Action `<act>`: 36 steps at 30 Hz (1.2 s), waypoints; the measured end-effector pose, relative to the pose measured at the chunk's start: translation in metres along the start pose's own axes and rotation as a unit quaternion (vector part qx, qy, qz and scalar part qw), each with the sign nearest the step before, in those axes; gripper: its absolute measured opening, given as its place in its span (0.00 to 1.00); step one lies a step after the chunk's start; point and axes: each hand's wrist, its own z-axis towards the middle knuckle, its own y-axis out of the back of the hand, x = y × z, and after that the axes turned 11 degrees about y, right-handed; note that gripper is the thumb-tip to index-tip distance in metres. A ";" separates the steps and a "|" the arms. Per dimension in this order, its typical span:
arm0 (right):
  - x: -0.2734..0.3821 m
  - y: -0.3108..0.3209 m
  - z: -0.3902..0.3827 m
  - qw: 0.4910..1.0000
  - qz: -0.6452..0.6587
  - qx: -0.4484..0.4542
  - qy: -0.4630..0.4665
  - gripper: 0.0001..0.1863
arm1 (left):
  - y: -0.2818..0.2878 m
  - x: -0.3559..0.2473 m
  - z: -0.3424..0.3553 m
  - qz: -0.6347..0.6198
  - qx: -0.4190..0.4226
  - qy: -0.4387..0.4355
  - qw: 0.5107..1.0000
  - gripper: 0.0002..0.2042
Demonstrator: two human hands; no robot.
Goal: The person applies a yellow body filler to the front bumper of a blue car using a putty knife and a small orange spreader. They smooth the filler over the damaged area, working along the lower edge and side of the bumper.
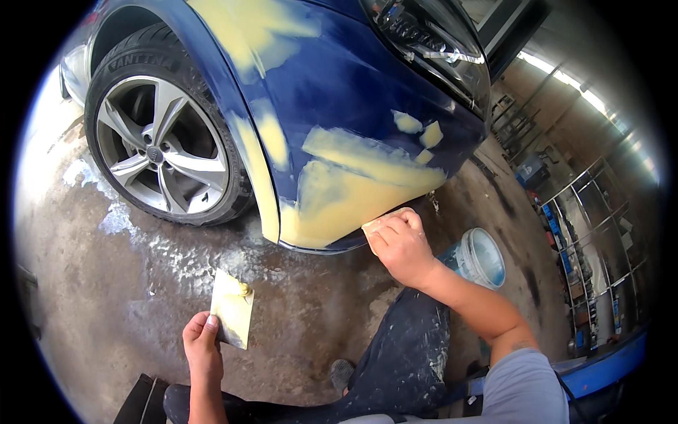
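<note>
A dark blue car bumper (339, 78) spans the upper middle, with broad smears of yellow body filler (346, 201) over its lower corner. At its bottom edge my right hand (404, 247) is closed around a thin, pale putty spreader (372, 225), mostly hidden by the fingers and close against the filler. Low on the left, my left hand (203, 339) grips a flat rectangular mixing board (232, 318) between thumb and fingers. A small lump of yellow filler (244, 289) sits near the board's top edge. The board is held apart from the car, above the floor.
A wheel (157, 152) with silver spokes stands at the left. Beside my right forearm is a pale bucket (487, 258). Whitish splashes (183, 254) mark the concrete floor. At the far right stands a metal rack (597, 247); my bent leg (402, 346) is below.
</note>
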 end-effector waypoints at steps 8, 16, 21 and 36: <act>0.052 0.007 0.078 0.999 -0.028 -0.003 0.017 0.07 | -0.010 0.001 0.006 -0.016 0.013 -0.014 1.000 0.11; 0.068 -0.006 0.184 0.947 -0.168 0.271 -0.025 0.11 | -0.019 0.005 0.017 0.014 0.023 -0.006 1.000 0.10; 0.064 -0.001 0.156 0.954 -0.078 0.289 -0.023 0.10 | -0.016 0.009 0.021 0.018 0.011 -0.008 1.000 0.11; 0.065 -0.032 0.006 0.986 0.126 0.018 -0.104 0.07 | -0.004 -0.001 0.002 0.006 0.009 -0.008 1.000 0.11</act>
